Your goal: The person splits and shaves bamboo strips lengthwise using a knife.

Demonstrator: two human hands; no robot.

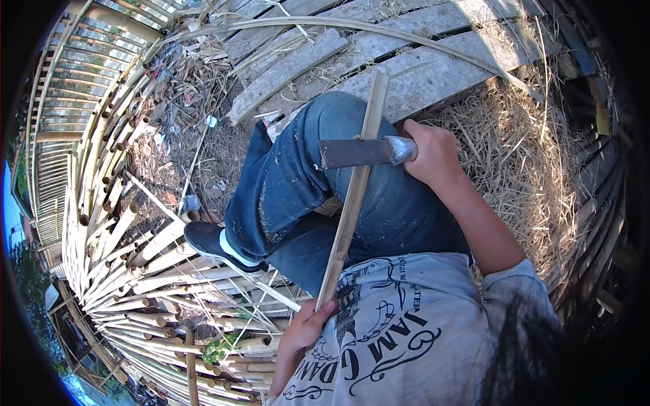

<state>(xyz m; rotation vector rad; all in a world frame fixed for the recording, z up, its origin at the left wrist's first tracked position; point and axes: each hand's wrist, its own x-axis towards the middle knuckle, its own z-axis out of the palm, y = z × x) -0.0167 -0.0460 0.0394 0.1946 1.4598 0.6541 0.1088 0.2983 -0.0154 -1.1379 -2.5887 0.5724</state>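
My right hand point(433, 154) is closed around the handle end of a broad-bladed knife point(349, 153). Its dark blade points left and lies across a long split bamboo strip point(352, 203), over my jeans-clad knee. Held near my shirt, the strip's lower end is in my left hand point(310, 326), with the thumb pressed on it. From there the strip slants up across my thigh, and its far end point(379, 81) sticks out past the knee. Most of the knife handle is hidden inside my right fist.
Many bamboo poles point(149, 318) are stacked at the left and lower left. Grey wooden planks point(433, 74) lie at the top, with a long thin strip point(406, 37) curving over them. Dry shavings point(508, 155) cover the right side. A bamboo fence point(81, 74) stands upper left.
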